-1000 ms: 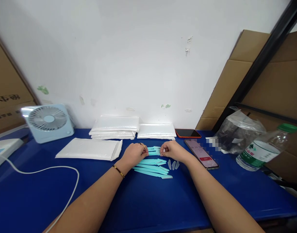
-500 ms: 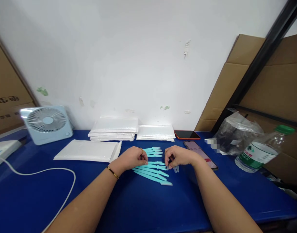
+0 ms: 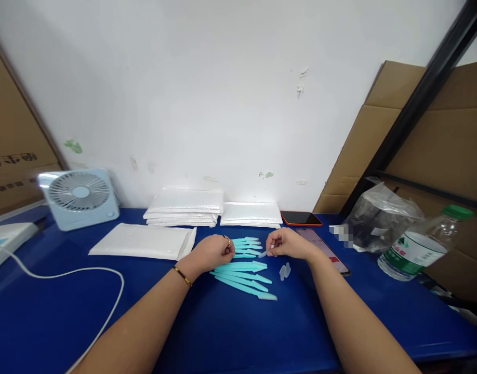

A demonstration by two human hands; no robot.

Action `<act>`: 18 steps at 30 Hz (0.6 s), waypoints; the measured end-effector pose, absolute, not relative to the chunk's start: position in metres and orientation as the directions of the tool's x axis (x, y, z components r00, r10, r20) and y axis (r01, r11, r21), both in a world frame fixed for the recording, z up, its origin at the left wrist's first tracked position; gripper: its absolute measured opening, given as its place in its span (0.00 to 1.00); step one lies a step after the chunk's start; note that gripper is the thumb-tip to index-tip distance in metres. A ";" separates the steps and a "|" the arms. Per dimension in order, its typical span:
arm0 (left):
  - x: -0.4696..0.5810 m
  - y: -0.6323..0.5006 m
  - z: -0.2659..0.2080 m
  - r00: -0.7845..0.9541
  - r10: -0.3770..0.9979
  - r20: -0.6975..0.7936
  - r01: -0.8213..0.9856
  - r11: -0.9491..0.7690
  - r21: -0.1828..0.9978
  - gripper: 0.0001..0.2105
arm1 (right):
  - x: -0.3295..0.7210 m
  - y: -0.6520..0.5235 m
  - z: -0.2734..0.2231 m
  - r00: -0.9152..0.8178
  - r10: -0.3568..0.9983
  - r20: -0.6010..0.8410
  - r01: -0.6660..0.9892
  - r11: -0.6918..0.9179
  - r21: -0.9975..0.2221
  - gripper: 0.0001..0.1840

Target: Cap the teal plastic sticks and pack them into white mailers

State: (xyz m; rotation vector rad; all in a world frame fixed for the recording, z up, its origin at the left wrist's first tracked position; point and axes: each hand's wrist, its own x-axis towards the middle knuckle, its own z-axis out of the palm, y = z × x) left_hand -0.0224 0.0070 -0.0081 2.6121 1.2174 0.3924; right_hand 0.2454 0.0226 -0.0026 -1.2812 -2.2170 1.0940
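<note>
Several teal eyebrow razors [image 3: 244, 283] lie fanned out on the blue table, with a second group of razors [image 3: 248, 242] just behind them. My left hand [image 3: 217, 253] is closed on the handle end of one razor between the two groups. At that razor's blade end, my right hand [image 3: 282, 242] pinches a small clear blade cap [image 3: 263, 254]. Whether the cap sits around the blade or only touches it, I cannot tell. A few loose clear caps [image 3: 285, 271] rest on the table below my right hand.
White padded envelopes [image 3: 184, 200] are stacked against the wall, and a single envelope [image 3: 141, 240] lies left of my hand. Two phones, one red-edged [image 3: 301, 218], are at the back right. A bottle [image 3: 413, 249], a plastic bag [image 3: 379, 213], a fan [image 3: 80, 200] and a white cable [image 3: 67, 275] stand around.
My right hand has moved up and away from the loose caps with one cap in its fingers. My left hand now holds a razor out between the two groups.
</note>
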 end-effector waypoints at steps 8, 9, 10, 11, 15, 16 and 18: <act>-0.021 0.007 -0.010 0.637 0.755 0.157 0.703 -0.652 0.283 0.08 | 0.228 0.020 -0.008 -0.524 0.852 -0.019 0.677 0.403 -0.616 0.10; -0.020 0.008 -0.011 0.638 0.752 0.166 0.701 -0.656 0.280 0.08 | 0.225 0.019 -0.008 -0.529 0.849 -0.008 0.674 0.414 -0.612 0.10; -0.019 0.008 -0.012 0.638 0.750 0.173 0.699 -0.659 0.278 0.09 | 0.222 0.018 -0.009 -0.528 0.850 0.006 0.674 0.423 -0.605 0.10; -0.018 0.008 -0.013 0.635 0.751 0.179 0.700 -0.658 0.277 0.09 | 0.219 0.018 -0.009 -0.524 0.851 0.021 0.677 0.432 -0.596 0.09; -0.016 0.009 -0.014 0.619 0.761 0.192 0.709 -0.647 0.279 0.09 | 0.220 0.019 -0.007 -0.521 0.853 0.027 0.701 0.446 -0.557 0.09; -0.016 0.009 -0.014 0.619 0.761 0.194 0.710 -0.648 0.277 0.09 | 0.222 0.019 -0.006 -0.520 0.854 0.010 0.712 0.440 -0.548 0.09; -0.017 0.009 -0.013 0.620 0.761 0.192 0.713 -0.649 0.267 0.09 | 0.229 0.020 -0.003 -0.508 0.861 -0.022 0.734 0.420 -0.533 0.09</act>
